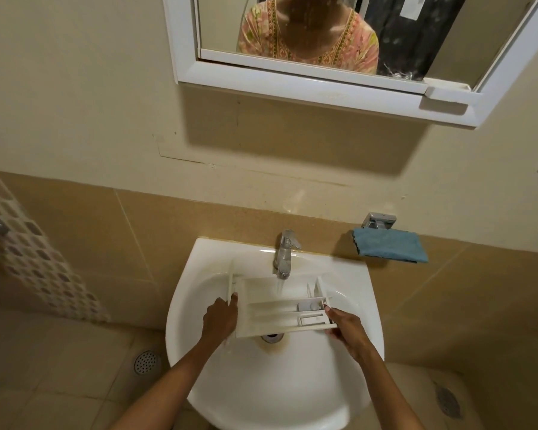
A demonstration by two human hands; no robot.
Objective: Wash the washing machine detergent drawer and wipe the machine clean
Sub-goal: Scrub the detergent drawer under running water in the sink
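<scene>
Head view: I hold the drawer (pixel 271 315) over the sink (pixel 277 392), above the drain and just under the tap (pixel 287 252). A thin stream of water falls into its far compartment. My left hand (pixel 219 318) grips the front-panel end, fingers curled round it. My right hand (pixel 345 330) clamps the opposite end, fingers closed on its edge. A blue cloth (pixel 390 249) sits on a wall holder, right of the tap.
</scene>
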